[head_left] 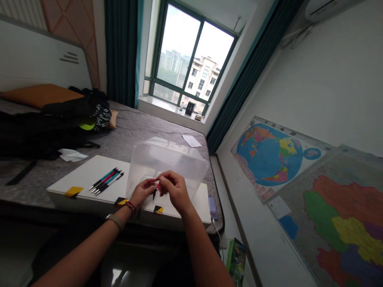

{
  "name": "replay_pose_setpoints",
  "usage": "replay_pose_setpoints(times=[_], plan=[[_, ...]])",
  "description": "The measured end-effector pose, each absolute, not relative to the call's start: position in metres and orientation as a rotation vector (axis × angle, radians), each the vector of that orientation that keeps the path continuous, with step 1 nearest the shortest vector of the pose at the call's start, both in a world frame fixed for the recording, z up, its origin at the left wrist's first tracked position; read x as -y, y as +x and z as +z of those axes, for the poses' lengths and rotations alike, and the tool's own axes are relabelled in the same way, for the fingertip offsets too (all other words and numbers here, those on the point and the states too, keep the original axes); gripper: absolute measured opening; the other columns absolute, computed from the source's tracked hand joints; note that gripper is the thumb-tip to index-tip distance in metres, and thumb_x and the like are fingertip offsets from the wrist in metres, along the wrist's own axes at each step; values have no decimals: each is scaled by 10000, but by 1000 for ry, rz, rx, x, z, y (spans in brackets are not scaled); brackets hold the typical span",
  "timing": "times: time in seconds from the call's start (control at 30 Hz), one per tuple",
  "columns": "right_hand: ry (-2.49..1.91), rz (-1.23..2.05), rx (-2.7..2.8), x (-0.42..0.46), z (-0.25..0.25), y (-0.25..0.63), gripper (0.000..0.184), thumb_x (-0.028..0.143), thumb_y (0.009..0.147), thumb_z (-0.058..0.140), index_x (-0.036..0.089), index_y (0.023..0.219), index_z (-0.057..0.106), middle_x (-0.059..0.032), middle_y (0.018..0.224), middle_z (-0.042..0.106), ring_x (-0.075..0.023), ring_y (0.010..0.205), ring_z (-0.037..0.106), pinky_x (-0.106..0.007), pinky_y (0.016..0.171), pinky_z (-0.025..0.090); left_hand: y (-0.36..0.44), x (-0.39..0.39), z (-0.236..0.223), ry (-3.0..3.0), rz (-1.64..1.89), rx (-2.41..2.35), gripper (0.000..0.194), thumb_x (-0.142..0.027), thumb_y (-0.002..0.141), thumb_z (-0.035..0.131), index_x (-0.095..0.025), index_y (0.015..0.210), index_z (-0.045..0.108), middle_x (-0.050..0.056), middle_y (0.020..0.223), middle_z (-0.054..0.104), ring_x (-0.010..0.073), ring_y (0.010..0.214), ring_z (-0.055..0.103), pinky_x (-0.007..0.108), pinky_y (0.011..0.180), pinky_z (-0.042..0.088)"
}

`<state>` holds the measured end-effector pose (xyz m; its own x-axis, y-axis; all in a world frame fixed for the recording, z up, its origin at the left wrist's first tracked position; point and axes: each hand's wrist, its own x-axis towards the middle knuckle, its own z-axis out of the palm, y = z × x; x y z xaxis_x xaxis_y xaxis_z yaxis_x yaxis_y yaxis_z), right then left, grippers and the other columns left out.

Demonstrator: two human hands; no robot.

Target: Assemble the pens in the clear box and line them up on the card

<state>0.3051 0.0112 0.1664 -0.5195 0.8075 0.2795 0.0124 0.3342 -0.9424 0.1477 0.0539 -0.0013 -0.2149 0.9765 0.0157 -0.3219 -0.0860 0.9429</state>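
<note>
My left hand (144,191) and my right hand (176,190) meet in front of a clear plastic bin (170,157), fingertips pinched close together. Between them shows a small red piece (158,186), partly hidden by the fingers. Just below it is a slim black pointed piece (154,194); whether it is held or lies on the surface I cannot tell. Under both hands is a white box (101,167) with black and yellow tape pieces along its front edge. Several pens (106,181) in blue, red, black and white lie side by side on the box, left of my left hand.
The box rests on a grey mattress (143,123). Dark clothing (38,131), a crumpled tissue (73,155) and a white paper (191,140) lie there too. At right, a cable (220,235) hangs beside the mattress edge, near a green box (237,259).
</note>
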Motion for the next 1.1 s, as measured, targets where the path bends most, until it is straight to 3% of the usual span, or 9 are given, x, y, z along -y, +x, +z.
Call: replay_pose_setpoints(times=[0.1,0.27,0.43,0.73,0.97,1.1], plan=[[-1246,778,2017,-58,124,310,176,305,860,566,173,833,679,-21,714,636,-144,677,563,-263,680,417,148,-54,0,743,1552,-1030,500,-377,577,819,-161,990,637,39,900,673,168,806,636,283,717,509],[-1478,536,2342,-90,67,311,142,243,855,576,191,931,684,-46,863,673,-160,810,595,-246,733,401,145,-55,0,680,1565,-982,447,-334,590,826,-151,961,659,51,933,677,161,829,632,279,740,511],[-1307,413,2623,-98,47,297,192,294,841,616,211,1009,658,-62,1037,609,-172,908,583,-247,764,391,143,-58,-8,598,1599,-855,428,-279,603,828,-146,976,664,62,947,687,159,852,642,304,794,514],[-1395,247,2724,-115,38,288,233,314,929,467,221,992,671,-72,1021,574,-180,864,556,-264,720,366,141,-62,-18,697,1552,-875,463,-287,606,833,-146,1009,654,60,915,699,145,825,645,264,744,496],[-1465,313,2531,-126,34,304,159,251,886,531,184,976,645,-65,978,617,-165,859,564,-244,748,382,142,-62,-16,727,1552,-906,468,-316,598,830,-143,985,633,64,909,703,168,861,655,296,784,505],[-1629,294,2297,-134,35,312,215,140,892,455,160,1004,637,-86,984,653,-166,912,585,-238,789,398,142,-59,-12,732,1541,-929,478,-346,615,816,-146,1001,618,73,931,704,182,893,659,317,806,509]])
